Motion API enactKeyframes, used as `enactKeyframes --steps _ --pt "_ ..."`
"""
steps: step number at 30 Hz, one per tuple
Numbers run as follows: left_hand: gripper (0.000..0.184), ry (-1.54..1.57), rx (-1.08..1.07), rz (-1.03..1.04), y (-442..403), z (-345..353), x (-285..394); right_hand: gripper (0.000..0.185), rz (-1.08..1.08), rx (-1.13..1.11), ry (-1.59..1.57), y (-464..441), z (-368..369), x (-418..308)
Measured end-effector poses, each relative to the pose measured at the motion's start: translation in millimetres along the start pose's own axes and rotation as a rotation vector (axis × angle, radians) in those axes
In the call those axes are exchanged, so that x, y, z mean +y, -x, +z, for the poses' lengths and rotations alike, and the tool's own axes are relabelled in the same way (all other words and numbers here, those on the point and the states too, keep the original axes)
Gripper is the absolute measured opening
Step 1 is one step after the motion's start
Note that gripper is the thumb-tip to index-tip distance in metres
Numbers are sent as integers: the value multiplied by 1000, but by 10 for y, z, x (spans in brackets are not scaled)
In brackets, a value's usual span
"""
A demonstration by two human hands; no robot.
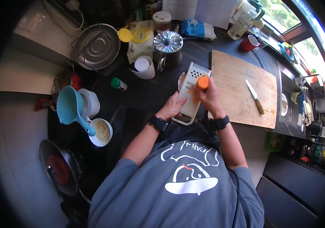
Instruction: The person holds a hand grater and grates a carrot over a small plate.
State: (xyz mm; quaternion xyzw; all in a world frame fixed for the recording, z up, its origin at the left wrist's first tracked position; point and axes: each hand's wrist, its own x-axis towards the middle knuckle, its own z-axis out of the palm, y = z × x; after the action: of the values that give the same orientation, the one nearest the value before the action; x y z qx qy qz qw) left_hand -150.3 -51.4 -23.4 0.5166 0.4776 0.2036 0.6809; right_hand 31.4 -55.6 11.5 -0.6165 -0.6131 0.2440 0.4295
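Note:
My left hand [172, 106] grips the lower left edge of a white flat grater [190, 102], its thumb lying on the face. The grater is tilted over a plate [182, 80], which is mostly hidden beneath it. My right hand [210, 99] is wrapped round an orange carrot [203, 83], whose round end points up at the camera. The carrot is at the grater's right side, and orange bits lie on the grating surface near it. Whether the carrot touches the blades is hidden by my fingers.
Right of the grater lies a wooden board [242, 91] with a knife [255, 97] on it. A metal jug [169, 51], a green-capped jar [118, 84], a teal strainer [70, 105] and a bowl of pale strands [101, 132] stand left. A pan [60, 167] is lower left.

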Motion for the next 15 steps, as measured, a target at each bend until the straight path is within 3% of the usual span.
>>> enactKeyframes --steps 2,9,15 --pt "39 34 -20 12 -31 -8 -48 42 112 75 -48 -151 2 87" --pt "40 -5 -9 17 -29 -13 -9 40 76 -34 10 -7 -20 54" --pt "37 -2 -33 -21 -4 -18 -12 40 158 51 -38 -274 -61 211"
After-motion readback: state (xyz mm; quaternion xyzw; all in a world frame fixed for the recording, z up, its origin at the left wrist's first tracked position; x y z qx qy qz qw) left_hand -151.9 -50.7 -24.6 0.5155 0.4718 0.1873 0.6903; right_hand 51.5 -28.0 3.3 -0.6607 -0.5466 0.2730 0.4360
